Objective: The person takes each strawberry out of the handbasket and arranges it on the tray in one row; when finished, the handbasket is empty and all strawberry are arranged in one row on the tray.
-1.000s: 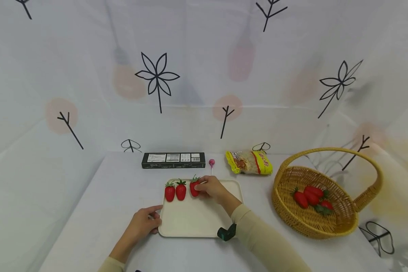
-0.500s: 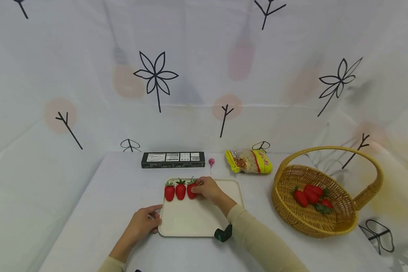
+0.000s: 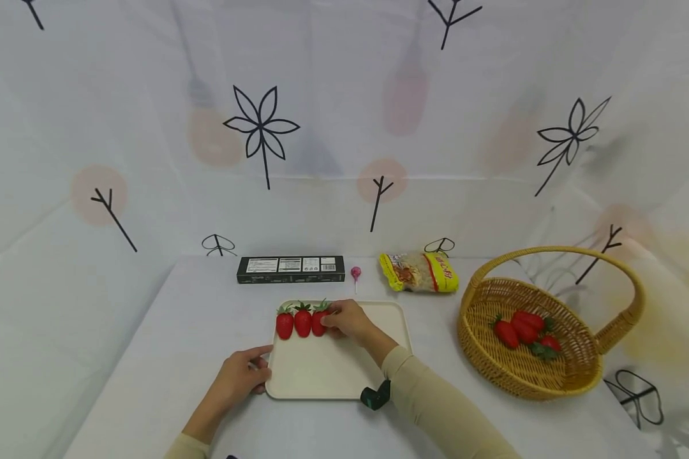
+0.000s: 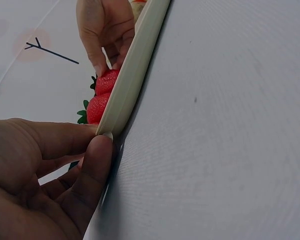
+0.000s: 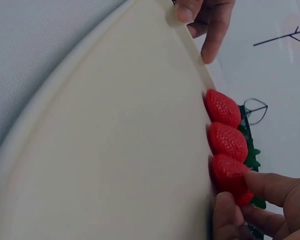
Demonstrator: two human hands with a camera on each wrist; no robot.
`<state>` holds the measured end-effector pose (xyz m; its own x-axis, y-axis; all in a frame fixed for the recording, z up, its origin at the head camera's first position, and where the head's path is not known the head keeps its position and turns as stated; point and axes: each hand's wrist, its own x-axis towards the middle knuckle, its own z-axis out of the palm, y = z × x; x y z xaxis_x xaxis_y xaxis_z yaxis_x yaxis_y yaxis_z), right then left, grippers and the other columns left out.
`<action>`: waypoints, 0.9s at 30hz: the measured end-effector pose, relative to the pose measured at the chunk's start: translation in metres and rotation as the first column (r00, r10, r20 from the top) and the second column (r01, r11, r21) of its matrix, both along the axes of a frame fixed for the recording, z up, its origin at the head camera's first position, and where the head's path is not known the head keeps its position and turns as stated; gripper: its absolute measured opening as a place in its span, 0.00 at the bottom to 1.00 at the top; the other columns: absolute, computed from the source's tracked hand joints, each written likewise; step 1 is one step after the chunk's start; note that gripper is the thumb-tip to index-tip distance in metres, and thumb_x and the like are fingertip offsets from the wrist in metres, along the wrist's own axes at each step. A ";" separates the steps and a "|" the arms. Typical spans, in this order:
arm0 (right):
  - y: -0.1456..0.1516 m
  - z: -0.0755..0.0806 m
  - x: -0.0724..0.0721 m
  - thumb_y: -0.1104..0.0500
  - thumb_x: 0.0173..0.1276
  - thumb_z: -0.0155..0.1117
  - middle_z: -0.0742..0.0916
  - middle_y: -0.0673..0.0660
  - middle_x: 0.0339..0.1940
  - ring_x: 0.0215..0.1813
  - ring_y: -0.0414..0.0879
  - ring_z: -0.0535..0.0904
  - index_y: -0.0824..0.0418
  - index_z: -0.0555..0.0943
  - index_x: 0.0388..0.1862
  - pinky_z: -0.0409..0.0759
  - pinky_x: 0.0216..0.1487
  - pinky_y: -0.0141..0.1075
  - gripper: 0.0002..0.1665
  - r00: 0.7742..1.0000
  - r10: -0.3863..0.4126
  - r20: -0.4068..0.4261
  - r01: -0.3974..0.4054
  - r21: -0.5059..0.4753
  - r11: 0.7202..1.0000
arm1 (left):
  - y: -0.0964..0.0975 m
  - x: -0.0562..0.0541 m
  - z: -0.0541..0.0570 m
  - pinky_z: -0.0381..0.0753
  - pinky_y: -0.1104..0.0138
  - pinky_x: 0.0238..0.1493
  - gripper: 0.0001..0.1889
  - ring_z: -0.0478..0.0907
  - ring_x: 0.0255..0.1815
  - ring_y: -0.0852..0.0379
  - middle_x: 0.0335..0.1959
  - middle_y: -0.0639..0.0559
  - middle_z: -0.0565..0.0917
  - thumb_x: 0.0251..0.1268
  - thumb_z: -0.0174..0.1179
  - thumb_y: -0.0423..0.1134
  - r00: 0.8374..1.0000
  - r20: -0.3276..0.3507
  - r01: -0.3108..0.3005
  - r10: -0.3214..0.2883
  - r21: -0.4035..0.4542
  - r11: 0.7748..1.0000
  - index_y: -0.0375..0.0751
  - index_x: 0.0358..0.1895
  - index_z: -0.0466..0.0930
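Note:
Three red strawberries with green leaves stand in a row at the back left of a cream tray [image 3: 321, 376]. The rightmost strawberry [image 5: 230, 175] is pinched between the thumb and fingers of my right hand [image 3: 350, 320], and it sits against the middle strawberry [image 5: 228, 141]. Beyond that is the left strawberry [image 3: 284, 325]. My left hand [image 3: 238, 377] holds the tray's left rim between thumb and forefinger, as the left wrist view shows up close [image 4: 45, 170].
To the right stands a wicker basket [image 3: 476, 366] with several strawberries [image 3: 525, 328] inside. Behind the tray lie a black box [image 3: 290, 269], a pink lollipop [image 3: 356, 273] and a yellow food packet [image 3: 419, 272]. A dark green band [image 3: 376, 395] hangs by my right sleeve.
My right hand has shifted the held strawberry left, closing the gap to the middle one. The left hand has stayed at the tray's rim.

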<state>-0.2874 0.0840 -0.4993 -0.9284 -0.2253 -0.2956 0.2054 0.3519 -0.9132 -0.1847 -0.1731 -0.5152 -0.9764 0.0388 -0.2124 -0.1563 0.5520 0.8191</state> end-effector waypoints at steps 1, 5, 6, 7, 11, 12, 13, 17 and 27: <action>0.000 0.000 0.000 0.63 0.67 0.68 0.85 0.57 0.36 0.33 0.46 0.81 0.69 0.82 0.49 0.84 0.34 0.32 0.14 1.000 0.000 0.002 0.000 -0.004 1.000 | 0.000 0.000 0.000 0.82 0.67 0.25 0.28 0.79 0.24 0.59 0.34 0.51 0.80 0.56 0.65 0.27 1.000 -0.001 0.000 0.000 0.000 1.000 0.34 0.65 0.79; 0.001 0.000 0.001 0.62 0.67 0.68 0.85 0.57 0.36 0.33 0.46 0.80 0.69 0.81 0.51 0.85 0.35 0.33 0.16 1.000 -0.004 0.002 0.004 -0.003 1.000 | 0.001 0.000 -0.001 0.82 0.67 0.25 0.28 0.79 0.23 0.58 0.34 0.51 0.80 0.56 0.64 0.27 1.000 -0.007 -0.001 0.001 0.006 1.000 0.34 0.64 0.79; 0.001 0.000 0.001 0.62 0.67 0.68 0.84 0.58 0.36 0.33 0.46 0.80 0.69 0.81 0.51 0.84 0.35 0.33 0.16 1.000 -0.005 0.002 0.005 -0.003 1.000 | 0.001 0.000 -0.001 0.82 0.67 0.25 0.28 0.79 0.23 0.59 0.34 0.51 0.80 0.56 0.64 0.26 1.000 -0.010 -0.002 0.002 0.008 1.000 0.34 0.64 0.79; 0.002 -0.001 0.000 0.62 0.67 0.68 0.84 0.57 0.36 0.33 0.46 0.80 0.69 0.81 0.52 0.84 0.35 0.33 0.17 1.000 -0.007 0.006 0.007 0.001 1.000 | 0.001 0.000 -0.001 0.82 0.67 0.24 0.28 0.79 0.23 0.58 0.34 0.50 0.80 0.55 0.64 0.26 1.000 -0.011 -0.004 0.004 0.012 1.000 0.34 0.64 0.79; 0.004 -0.002 0.001 0.62 0.67 0.68 0.84 0.58 0.37 0.33 0.46 0.81 0.70 0.80 0.53 0.85 0.35 0.33 0.18 1.000 0.001 -0.003 -0.001 0.002 1.000 | 0.001 0.000 -0.002 0.82 0.67 0.24 0.28 0.79 0.23 0.58 0.34 0.50 0.80 0.55 0.64 0.26 1.000 -0.010 -0.009 0.009 0.018 1.000 0.33 0.64 0.80; 0.004 -0.002 0.001 0.62 0.67 0.68 0.84 0.58 0.37 0.33 0.46 0.81 0.70 0.80 0.53 0.85 0.35 0.33 0.19 1.000 0.002 -0.003 -0.002 -0.001 1.000 | 0.001 0.000 -0.002 0.82 0.67 0.24 0.28 0.79 0.23 0.58 0.34 0.50 0.80 0.55 0.64 0.26 1.000 -0.009 -0.010 0.010 0.018 1.000 0.33 0.64 0.80; 0.005 -0.002 0.001 0.62 0.67 0.68 0.84 0.58 0.38 0.33 0.46 0.81 0.70 0.80 0.54 0.85 0.35 0.34 0.19 1.000 0.002 -0.006 -0.002 0.000 1.000 | 0.001 0.000 -0.002 0.83 0.67 0.24 0.28 0.79 0.23 0.58 0.34 0.50 0.80 0.55 0.64 0.26 1.000 -0.008 -0.011 0.011 0.019 1.000 0.33 0.64 0.79; 0.008 0.001 0.001 0.62 0.65 0.68 0.85 0.58 0.37 0.32 0.47 0.82 0.71 0.79 0.55 0.84 0.35 0.34 0.22 0.999 0.002 -0.032 -0.002 0.008 1.000 | 0.000 0.000 -0.002 0.83 0.67 0.24 0.29 0.79 0.23 0.58 0.34 0.50 0.80 0.55 0.64 0.26 1.000 -0.007 -0.012 0.013 0.023 1.000 0.33 0.64 0.79; 0.034 0.025 0.010 0.59 0.69 0.68 0.85 0.59 0.40 0.33 0.46 0.81 0.68 0.78 0.61 0.86 0.39 0.36 0.24 0.999 -0.021 -0.040 0.023 0.034 0.999 | 0.000 -0.001 -0.004 0.83 0.67 0.24 0.28 0.79 0.23 0.59 0.33 0.50 0.79 0.54 0.64 0.25 1.000 -0.016 -0.014 0.015 0.037 0.999 0.33 0.63 0.80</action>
<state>-0.2770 0.1180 -0.4747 -0.9440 -0.1950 -0.2662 0.1777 0.3792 -0.9081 -0.1859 -0.1730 -0.5187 -0.9803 0.0320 -0.1950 -0.1504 0.5191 0.8414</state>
